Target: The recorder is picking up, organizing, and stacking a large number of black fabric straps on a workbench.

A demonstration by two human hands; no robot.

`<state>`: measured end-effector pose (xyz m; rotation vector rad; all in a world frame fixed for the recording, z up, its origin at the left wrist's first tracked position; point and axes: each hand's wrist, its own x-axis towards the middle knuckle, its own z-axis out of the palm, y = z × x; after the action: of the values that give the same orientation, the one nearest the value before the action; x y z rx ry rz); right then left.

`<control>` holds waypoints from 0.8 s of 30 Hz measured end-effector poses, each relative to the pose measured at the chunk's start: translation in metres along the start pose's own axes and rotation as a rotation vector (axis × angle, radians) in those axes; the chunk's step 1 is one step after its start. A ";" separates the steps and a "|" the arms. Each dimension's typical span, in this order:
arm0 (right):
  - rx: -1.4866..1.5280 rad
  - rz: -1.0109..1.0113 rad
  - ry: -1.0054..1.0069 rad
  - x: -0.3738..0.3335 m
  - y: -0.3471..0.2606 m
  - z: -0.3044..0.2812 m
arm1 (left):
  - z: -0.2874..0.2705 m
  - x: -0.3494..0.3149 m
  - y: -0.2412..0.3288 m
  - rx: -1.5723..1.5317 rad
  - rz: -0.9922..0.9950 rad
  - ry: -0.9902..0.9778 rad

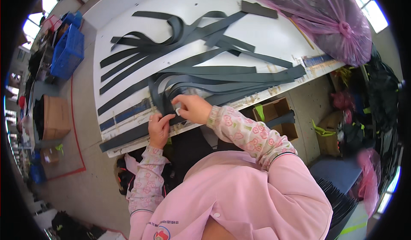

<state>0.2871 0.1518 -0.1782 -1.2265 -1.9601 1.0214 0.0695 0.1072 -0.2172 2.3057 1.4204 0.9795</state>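
Long dark grey webbing straps [205,79] lie looped and fanned over the white table [124,21]. At the table's front edge, my left hand [159,130] is closed, with thumb and fingertips pinching a grey strap that runs off to the left along the edge. Just to its right and slightly farther in, my right hand [193,108] is closed over the same bunch of straps. A small white piece [177,111] shows at its fingertips, too small to name. The fingers hide the strap where the two hands nearly meet.
A pink plastic bag [321,17] bulges over the table's far right corner. Below the right edge sits an open cardboard box [278,115]. Leftward on the floor are a blue crate [68,51] and a brown carton [55,118]. A blue seat [336,169] stands at right.
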 end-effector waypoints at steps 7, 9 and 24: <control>0.037 0.109 -0.066 -0.019 0.006 0.020 | 0.007 0.004 0.003 -0.003 -0.024 0.018; -0.017 0.069 -0.061 -0.018 0.006 0.029 | 0.004 0.002 0.001 -0.012 -0.030 0.041; -0.282 -0.019 -0.033 -0.022 0.002 0.037 | 0.003 0.002 0.000 -0.024 -0.024 0.054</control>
<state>0.2674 0.1214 -0.2014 -1.3433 -2.1925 0.7780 0.0720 0.1091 -0.2186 2.2560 1.4453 1.0537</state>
